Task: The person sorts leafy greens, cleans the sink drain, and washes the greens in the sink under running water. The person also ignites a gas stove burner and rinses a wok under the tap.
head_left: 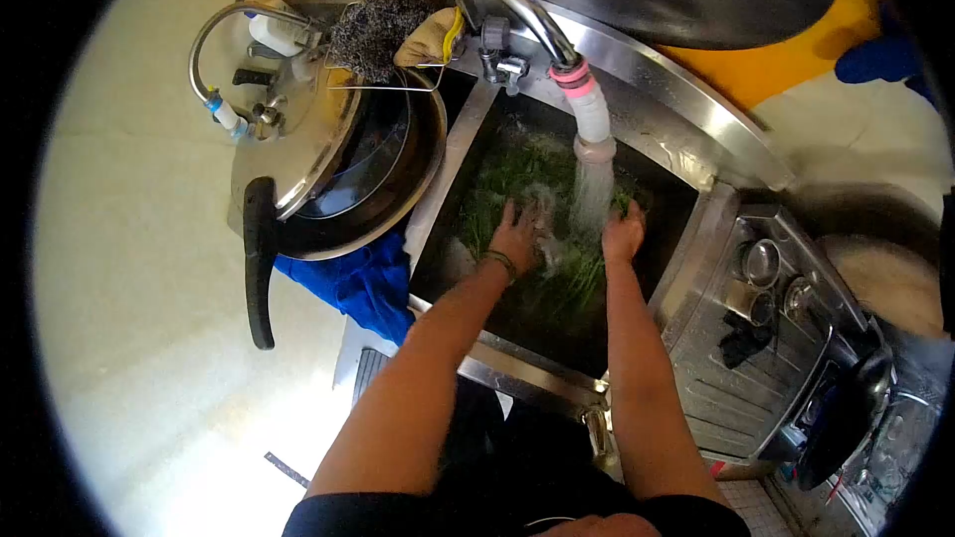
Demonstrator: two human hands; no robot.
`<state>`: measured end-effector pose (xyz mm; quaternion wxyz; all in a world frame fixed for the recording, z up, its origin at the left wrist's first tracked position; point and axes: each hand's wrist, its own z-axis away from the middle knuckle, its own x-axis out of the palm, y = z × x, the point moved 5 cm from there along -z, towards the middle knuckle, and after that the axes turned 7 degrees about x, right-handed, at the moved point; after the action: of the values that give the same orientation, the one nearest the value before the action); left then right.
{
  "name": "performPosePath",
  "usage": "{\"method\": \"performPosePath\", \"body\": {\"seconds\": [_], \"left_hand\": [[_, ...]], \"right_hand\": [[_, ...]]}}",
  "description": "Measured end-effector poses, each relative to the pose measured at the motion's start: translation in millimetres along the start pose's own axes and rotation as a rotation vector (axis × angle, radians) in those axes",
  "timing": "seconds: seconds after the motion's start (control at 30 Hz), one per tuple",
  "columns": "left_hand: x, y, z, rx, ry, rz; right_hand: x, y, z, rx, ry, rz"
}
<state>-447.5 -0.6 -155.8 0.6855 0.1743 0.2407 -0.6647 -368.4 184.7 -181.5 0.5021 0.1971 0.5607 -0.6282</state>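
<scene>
Green leafy stalks float in the water of a stainless steel sink. My left hand lies among them at the water's surface, fingers spread and holding nothing. On the other side of the stream, my right hand is curled, with a bit of the greens showing at its fingertips. Water pours from a curved faucet through a white and pink hose end and lands between both hands. Foam and ripples partly hide the greens.
Left of the sink stand a large pan with a black handle and a blue cloth. A wire rack holds a scouring pad. The ribbed drainboard at right carries metal cups and strainers.
</scene>
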Motion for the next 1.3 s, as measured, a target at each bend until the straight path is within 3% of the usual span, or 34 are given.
{"method": "performPosePath", "body": {"seconds": [0.07, 0.1, 0.17, 0.2, 0.3, 0.33, 0.37, 0.43, 0.47, 0.57, 0.63, 0.67, 0.73, 0.83, 0.87, 0.97, 1.07, 1.13, 1.23, 1.3], "left_hand": [[-4.7, 0.3, 6.4, -0.016, 0.058, -0.074], [-4.1, -0.4, 7.4, -0.022, 0.084, -0.115], [-5.5, 9.4, 10.5, -0.009, 0.451, -0.039], [-9.4, 10.8, 10.9, -0.004, 0.641, -0.002], [-13.5, 23.0, -3.7, 0.247, 0.693, -0.097], [-6.1, 15.3, -18.7, 0.206, 0.454, 0.141], [-3.7, 7.4, -24.4, 0.165, 0.4, 0.148], [14.7, -3.7, -27.3, 0.09, 0.271, 0.17], [19.6, -7.6, -24.8, 0.072, 0.357, 0.196], [23.5, -11.0, -6.8, -0.002, 0.538, 0.174], [15.8, -10.3, 14.9, -0.088, 0.549, 0.047], [13.0, -17.6, 27.7, -0.183, 0.49, 0.239], [6.5, -30.8, 49.9, -0.374, 0.371, 0.617], [46.7, -26.8, 16.1, -0.569, 0.276, 0.969], [39.8, -17.7, 8.2, -0.401, 0.142, 0.965], [22.9, 11.4, 11.7, -0.122, 0.13, 0.641], [16.4, 4.8, 48.6, 0.028, -0.047, 0.506], [28.4, 8.8, 42.5, -0.001, 0.007, 0.578], [50.3, 6.3, 27.0, -0.04, 0.063, 0.642], [67.8, 10.1, 21.0, -0.031, 0.037, 0.635]], "right_hand": [[-5.9, 5.4, 4.2, 0.196, -0.109, 0.015], [-19.2, -8.9, 13.7, 0.028, -0.008, 0.078], [-39.1, -29.4, 45.9, -0.301, 0.197, 0.207], [-32.3, -33.2, 56.0, -0.361, 0.123, 0.31], [-5.1, -33.6, 68.6, -0.481, -0.107, 0.587], [8.0, -23.1, 63.3, -0.466, -0.181, 0.656], [20.9, -13.0, 55.5, -0.449, -0.255, 0.726], [37.9, 8.3, 31.8, -0.21, -0.296, 0.506], [40.0, 11.0, 28.4, -0.091, -0.32, 0.397], [27.7, -0.8, 32.9, -0.164, -0.306, 0.418], [5.2, -27.2, 49.5, -0.346, -0.211, 0.582], [-4.9, -38.7, 62.7, -0.434, -0.164, 0.663], [-17.6, -55.8, 94.6, -0.615, -0.27, 0.659], [8.7, -51.1, 124.7, -0.91, -0.369, 0.68], [26.5, -46.8, 127.4, -1.013, -0.395, 0.693], [52.5, -19.7, 95.5, -0.617, -0.447, 0.964], [31.9, -63.0, 100.3, -0.471, -0.616, 1.154], [31.6, -90.3, 118.4, -0.67, -0.447, 1.044], [70.4, -75.5, 112.6, -1.011, -0.303, 1.045], [53.1, -85.5, 103.8, -0.713, -0.345, 1.098]]}}
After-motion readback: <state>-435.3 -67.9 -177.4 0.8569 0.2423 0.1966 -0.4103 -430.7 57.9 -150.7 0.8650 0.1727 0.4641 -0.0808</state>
